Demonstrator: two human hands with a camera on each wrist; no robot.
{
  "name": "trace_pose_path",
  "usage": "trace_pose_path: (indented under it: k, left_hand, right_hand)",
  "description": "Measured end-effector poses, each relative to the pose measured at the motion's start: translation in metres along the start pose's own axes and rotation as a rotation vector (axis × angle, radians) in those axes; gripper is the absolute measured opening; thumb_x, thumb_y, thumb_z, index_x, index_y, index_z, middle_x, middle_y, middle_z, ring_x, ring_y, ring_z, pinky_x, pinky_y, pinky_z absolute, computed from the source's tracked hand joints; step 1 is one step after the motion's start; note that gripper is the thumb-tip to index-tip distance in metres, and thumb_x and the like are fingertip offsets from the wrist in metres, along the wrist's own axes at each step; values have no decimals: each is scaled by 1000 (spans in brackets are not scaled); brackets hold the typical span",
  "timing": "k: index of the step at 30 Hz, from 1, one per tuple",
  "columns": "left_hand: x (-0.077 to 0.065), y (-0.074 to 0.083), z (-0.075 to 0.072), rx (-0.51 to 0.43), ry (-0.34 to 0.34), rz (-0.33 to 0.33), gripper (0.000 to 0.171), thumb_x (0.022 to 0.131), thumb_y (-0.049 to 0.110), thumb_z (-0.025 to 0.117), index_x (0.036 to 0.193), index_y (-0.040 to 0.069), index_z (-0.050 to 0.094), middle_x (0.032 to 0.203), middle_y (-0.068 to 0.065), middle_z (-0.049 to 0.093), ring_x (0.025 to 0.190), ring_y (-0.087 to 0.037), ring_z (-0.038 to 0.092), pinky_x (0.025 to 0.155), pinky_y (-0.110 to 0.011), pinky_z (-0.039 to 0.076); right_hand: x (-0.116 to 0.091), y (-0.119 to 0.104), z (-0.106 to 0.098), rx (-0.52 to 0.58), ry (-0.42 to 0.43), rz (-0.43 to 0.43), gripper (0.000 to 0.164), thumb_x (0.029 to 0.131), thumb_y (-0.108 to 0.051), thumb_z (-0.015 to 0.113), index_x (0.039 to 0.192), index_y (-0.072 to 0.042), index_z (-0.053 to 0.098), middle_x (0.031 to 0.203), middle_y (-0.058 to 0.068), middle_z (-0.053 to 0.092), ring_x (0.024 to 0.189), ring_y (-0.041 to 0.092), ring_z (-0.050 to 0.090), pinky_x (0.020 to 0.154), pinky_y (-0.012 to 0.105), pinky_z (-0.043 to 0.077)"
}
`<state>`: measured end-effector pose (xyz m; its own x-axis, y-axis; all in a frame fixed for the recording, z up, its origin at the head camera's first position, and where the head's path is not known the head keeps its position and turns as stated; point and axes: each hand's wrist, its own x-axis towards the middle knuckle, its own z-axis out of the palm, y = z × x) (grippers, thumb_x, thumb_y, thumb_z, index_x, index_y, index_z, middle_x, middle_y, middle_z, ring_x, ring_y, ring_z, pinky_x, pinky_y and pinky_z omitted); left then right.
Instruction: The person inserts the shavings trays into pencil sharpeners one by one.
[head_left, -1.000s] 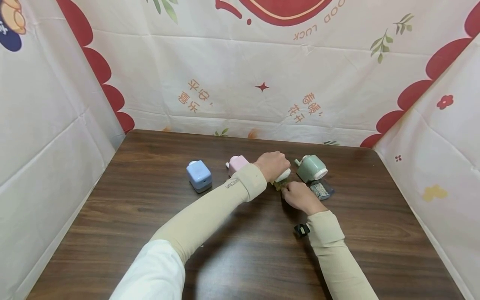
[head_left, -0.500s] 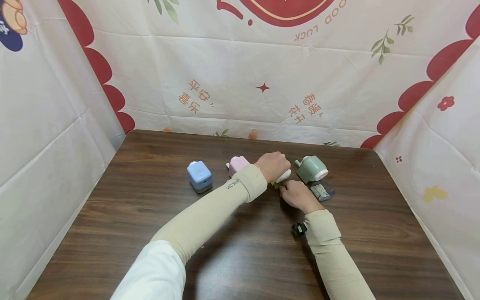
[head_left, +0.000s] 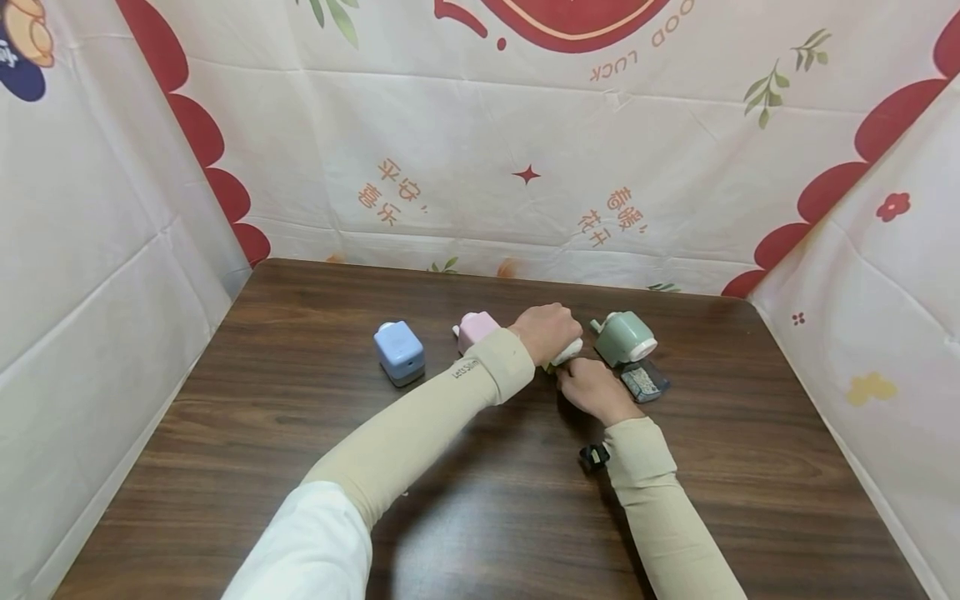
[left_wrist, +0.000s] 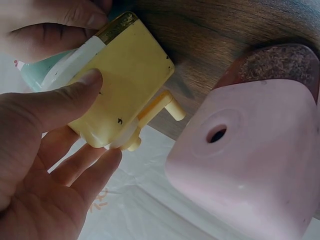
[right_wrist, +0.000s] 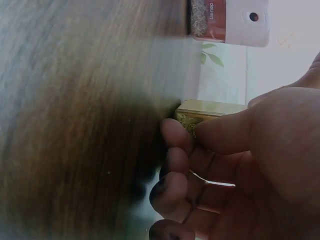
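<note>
Grip, left: the person's left hand (left_wrist: pixel 40 145) has its thumb on one flat face of the yellow sharpener (left_wrist: pixel 125 75) and fingers curled beneath, spread just as wide as the body.
Grip, right: on my wrist feed the right hand (right_wrist: pixel 235 145) pinches the gold see-through tray (right_wrist: pixel 187 121) between thumb and forefinger, the gap almost closed; how far the tray sits in the body I can't tell.
Blue sharpener (head_left: pixel 399 352): leftmost on the wooden table (head_left: pixel 300 467), well apart from both hands.
Pink sharpener (left_wrist: pixel 250 145): near the yellow one, partly behind the left sleeve (head_left: pixel 420 433) from my head view.
Yellow sharpener: between pink and green, mostly hidden by the left hand from above; whether it touches the table I can't confirm.
Handling: I'd expect light, stiff, hollow plastic, slick on its glossy faces. I'd hold the broad sides, off the crank (left_wrist: pixel 173 107), and pinch the tray gently; it may crack or spill shavings.
Green sharpener (head_left: pixel 624 337): right of the hands, a dark tray (head_left: pixel 642 381) of shavings just in front.
</note>
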<state>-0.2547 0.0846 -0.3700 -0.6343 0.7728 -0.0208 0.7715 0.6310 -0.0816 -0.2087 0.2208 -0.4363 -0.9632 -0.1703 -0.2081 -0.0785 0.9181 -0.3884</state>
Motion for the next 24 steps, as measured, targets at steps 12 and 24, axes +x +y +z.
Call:
trace_pose_path:
  k: [12,24]
  left_hand:
    - [0,2,1,18,-14,-8,19,95,11,60,106,17,75,104,-2,76,90,-16,66,82,-29,60]
    - [2,2,2,30,-11,-15,24,89,8,66,109,18,73,109,-2,75,96,-16,65,82,-30,60]
  right_hand:
    - [-15,-3,-14,-8,56,-86,23,96,-25,55,80,-10,60,69,6,57,58,18,50,52,33,41]
    - [-57,7,-79,-58,203,-21,47,94,-33,58,126,2,52,100,19,69,82,29,63,64,51,53]
